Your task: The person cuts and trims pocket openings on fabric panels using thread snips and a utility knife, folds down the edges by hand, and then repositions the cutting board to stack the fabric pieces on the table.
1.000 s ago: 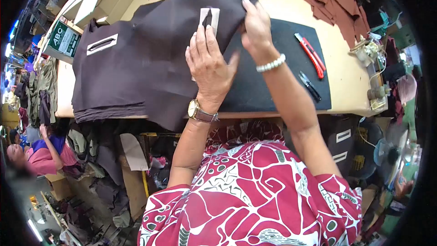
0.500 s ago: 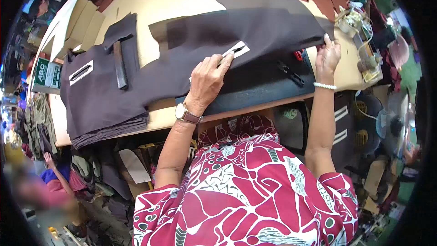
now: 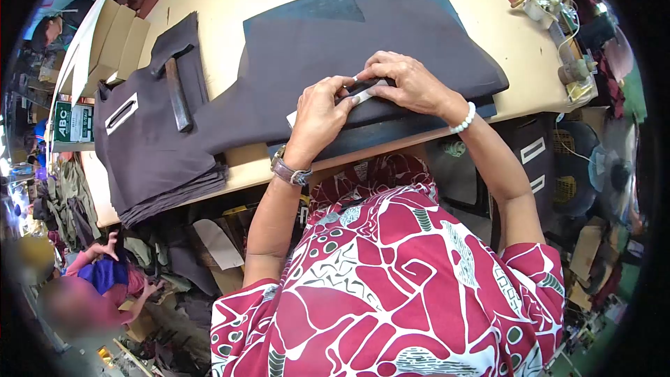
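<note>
A large dark brown fabric piece (image 3: 412,35) lies over a blue-black mat (image 3: 391,132) on the worktable. Near its front edge is a white strip (image 3: 363,95) around a narrow opening. My left hand (image 3: 324,108) pinches the fabric at the left end of this strip. From the right, my right hand (image 3: 408,85) grips the fabric by the same opening, fingers bent and close to my left fingertips. What exactly lies between the fingertips is partly hidden.
To the left, a hammer (image 3: 179,98) rests on stacked dark fabric pieces (image 3: 150,160), the top one with a white-framed slit (image 3: 122,113). Cardboard boxes (image 3: 115,42) stand at the far left; a cluttered container (image 3: 544,7) sits far right. Another person (image 3: 105,276) is at lower left.
My right hand has moved left from the fabric's right edge to the white strip, beside my left hand. The fabric has shifted and now covers the black-handled tool that lay on the mat.
</note>
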`<state>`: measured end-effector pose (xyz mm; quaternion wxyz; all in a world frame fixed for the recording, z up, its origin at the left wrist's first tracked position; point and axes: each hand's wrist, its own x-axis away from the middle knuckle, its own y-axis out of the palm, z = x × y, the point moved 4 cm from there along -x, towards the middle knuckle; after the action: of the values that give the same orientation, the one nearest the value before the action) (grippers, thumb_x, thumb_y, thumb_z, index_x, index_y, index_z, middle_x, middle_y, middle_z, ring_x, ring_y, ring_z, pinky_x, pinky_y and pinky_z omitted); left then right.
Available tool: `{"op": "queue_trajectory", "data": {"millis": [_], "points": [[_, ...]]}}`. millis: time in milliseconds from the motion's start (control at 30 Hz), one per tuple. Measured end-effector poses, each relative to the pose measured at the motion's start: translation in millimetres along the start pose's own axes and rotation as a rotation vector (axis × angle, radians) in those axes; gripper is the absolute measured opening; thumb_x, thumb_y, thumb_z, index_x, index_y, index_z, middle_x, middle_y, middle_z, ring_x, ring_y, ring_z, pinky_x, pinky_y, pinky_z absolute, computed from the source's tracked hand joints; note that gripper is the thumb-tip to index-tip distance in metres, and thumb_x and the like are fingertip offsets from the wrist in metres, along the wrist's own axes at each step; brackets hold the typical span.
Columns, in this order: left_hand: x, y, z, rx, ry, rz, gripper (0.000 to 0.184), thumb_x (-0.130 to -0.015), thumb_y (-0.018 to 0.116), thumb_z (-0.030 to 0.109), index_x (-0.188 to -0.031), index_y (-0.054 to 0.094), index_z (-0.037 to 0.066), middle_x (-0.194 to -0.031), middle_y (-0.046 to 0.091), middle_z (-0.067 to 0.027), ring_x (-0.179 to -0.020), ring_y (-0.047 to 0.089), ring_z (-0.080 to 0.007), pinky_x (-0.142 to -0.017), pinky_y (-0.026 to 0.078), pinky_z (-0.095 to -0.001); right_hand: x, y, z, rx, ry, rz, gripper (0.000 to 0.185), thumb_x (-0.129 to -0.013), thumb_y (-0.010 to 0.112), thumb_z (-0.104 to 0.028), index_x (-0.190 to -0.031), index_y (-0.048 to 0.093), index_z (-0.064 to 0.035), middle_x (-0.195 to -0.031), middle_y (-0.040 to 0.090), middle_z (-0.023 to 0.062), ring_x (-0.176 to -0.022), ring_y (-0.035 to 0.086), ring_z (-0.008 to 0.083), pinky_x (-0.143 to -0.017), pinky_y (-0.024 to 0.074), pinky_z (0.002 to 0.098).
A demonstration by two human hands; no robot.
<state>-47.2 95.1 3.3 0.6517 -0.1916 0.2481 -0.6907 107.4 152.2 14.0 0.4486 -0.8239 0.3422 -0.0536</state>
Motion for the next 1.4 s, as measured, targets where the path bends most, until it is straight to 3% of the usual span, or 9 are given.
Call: {"op": "queue_trajectory", "data": {"millis": [200, 300, 433, 633, 733, 833, 1133, 1333, 1400], "points": [[8.9, -2.6, -2.5, -0.142, 0.105, 0.044, 0.018, -0.076, 0.066, 0.01, -0.091, 0.069, 0.003, -0.077, 0.063, -0.0123, -0.068, 0.06, -0.0243, -0.064, 0.046, -0.0337, -0.3, 2.5, 3.7, 0.001, 0.019, -0.073, 0.026, -0.075, 0.068, -0.013, -0.101, 0.066, -0.0079, -0.099, 0.055, 0.0077, -0.095, 0.054, 0.025, -0.084, 0.0446, 0.0354], [13.3, -2.4, -1.3, -0.155, 0.177, 0.102, 0.014, -0.076, 0.067, 0.01, -0.089, 0.071, 0.006, -0.073, 0.06, -0.0101, -0.068, 0.058, -0.0236, -0.063, 0.045, -0.0337, 3.7, 0.0, 6.1, -0.01, -0.107, -0.062, 0.02, -0.074, 0.069, -0.014, -0.093, 0.068, -0.0062, -0.098, 0.056, 0.0086, -0.092, 0.055, 0.0239, -0.081, 0.0461, 0.0341], [16.9, -0.1, -0.1, -0.156, 0.183, 0.135, 0.014, -0.076, 0.067, 0.01, -0.089, 0.071, 0.007, -0.072, 0.059, -0.0084, -0.07, 0.057, -0.0222, -0.064, 0.044, -0.0332, 6.7, -10.7, 13.7, -0.152, -0.027, -0.076, 0.013, -0.074, 0.07, -0.014, -0.078, 0.068, -0.0022, -0.095, 0.058, 0.0099, -0.085, 0.058, 0.0213, -0.073, 0.0478, 0.0326], [18.0, -0.5, 2.3, -0.259, 0.236, 0.158, 0.011, -0.076, 0.066, 0.011, -0.086, 0.068, 0.005, -0.072, 0.057, -0.0086, -0.068, 0.056, -0.0232, -0.063, 0.044, -0.0347, -7.6, 16.5, 7.6, 0.296, -0.037, 0.134, 0.038, -0.077, 0.066, -0.029, -0.109, 0.06, -0.0099, -0.113, 0.052, 0.0088, -0.106, 0.05, 0.026, -0.093, 0.0376, 0.0407], [29.7, -8.9, 1.2, -0.332, 0.254, 0.169, 0.01, -0.077, 0.066, 0.011, -0.084, 0.065, 0.004, -0.072, 0.057, -0.0088, -0.066, 0.055, -0.0239, -0.062, 0.044, -0.0354, -11.2, 29.7, -2.2, 0.313, -0.148, 0.167, 0.042, -0.074, 0.068, -0.032, -0.109, 0.06, -0.009, -0.115, 0.052, 0.0098, -0.112, 0.047, 0.0274, -0.096, 0.0369, 0.0402], [50.6, -28.2, -13.6, -0.289, 0.139, 0.114, 0.009, -0.077, 0.066, 0.01, -0.082, 0.064, 0.003, -0.072, 0.057, -0.0089, -0.065, 0.056, -0.0234, -0.061, 0.044, -0.0343, -5.5, 7.9, 16.9, 0.338, -0.049, 0.126, 0.05, -0.075, 0.065, -0.045, -0.11, 0.06, -0.0104, -0.116, 0.052, 0.0101, -0.112, 0.047, 0.0277, -0.095, 0.0373, 0.041], [65.7, -33.7, -18.5, -0.276, 0.19, 0.172, 0.008, -0.076, 0.065, 0.005, -0.082, 0.061, 0.001, -0.072, 0.054, -0.009, -0.065, 0.055, -0.0224, -0.061, 0.044, -0.0328, -21.9, 52.8, -23.1, 0.348, -0.183, 0.081, 0.051, -0.077, 0.065, -0.04, -0.117, 0.055, -0.0105, -0.122, 0.048, 0.011, -0.118, 0.043, 0.0299, -0.102, 0.0318, 0.043], [81.7, -41.6, -28.1, -0.24, 0.116, 0.212, 0.011, -0.074, 0.069, 0.005, -0.082, 0.062, 0.001, -0.076, 0.057, -0.0089, -0.07, 0.056, -0.0216, -0.064, 0.045, -0.0322, -10.0, 29.5, -4.5, 0.376, -0.068, 0.101, 0.053, -0.075, 0.067, -0.039, -0.117, 0.056, -0.0096, -0.125, 0.047, 0.0123, -0.119, 0.042, 0.0309, -0.102, 0.0316, 0.0425], [86.9, -44.2, -30.5, -0.227, 0.097, 0.226, 0.011, -0.074, 0.07, 0.005, -0.081, 0.063, 0.001, -0.077, 0.057, -0.0091, -0.071, 0.057, -0.0214, -0.065, 0.045, -0.0317, -1.4, 19.1, 9.9, 0.458, -0.038, 0.183, 0.054, -0.076, 0.063, -0.047, -0.114, 0.058, -0.01, -0.12, 0.05, 0.0119, -0.116, 0.044, 0.0306, -0.1, 0.0334, 0.0425]]}}
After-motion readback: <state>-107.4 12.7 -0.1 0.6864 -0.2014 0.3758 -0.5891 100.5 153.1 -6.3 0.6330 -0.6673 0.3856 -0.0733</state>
